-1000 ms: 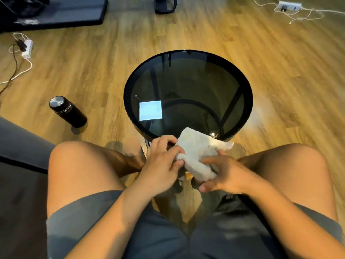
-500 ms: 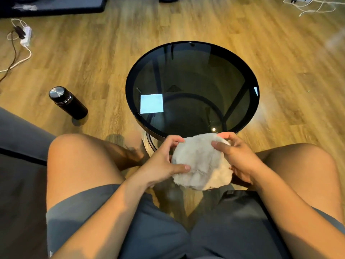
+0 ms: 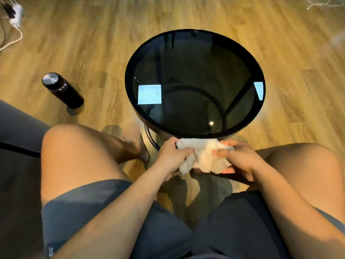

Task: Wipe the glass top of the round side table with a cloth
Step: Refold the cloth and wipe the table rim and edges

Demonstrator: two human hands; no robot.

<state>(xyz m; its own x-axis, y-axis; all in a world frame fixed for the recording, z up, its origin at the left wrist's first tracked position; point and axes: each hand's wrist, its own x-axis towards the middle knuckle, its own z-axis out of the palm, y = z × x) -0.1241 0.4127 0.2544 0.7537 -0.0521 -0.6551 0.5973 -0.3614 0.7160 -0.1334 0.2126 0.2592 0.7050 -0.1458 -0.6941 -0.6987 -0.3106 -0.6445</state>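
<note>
Both hands, left hand (image 3: 170, 156) and right hand (image 3: 239, 157), pinch the bunched cloth (image 3: 203, 156) just short of the glass top (image 3: 194, 81), apparently forming a wiping pad.

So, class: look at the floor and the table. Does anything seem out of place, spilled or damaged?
Nothing looks spilled or broken. One oddity: a dark flask stands on the wooden floor left of the round side table, apart from it. The pale squares on the glass top look like reflections, not marks.
</note>
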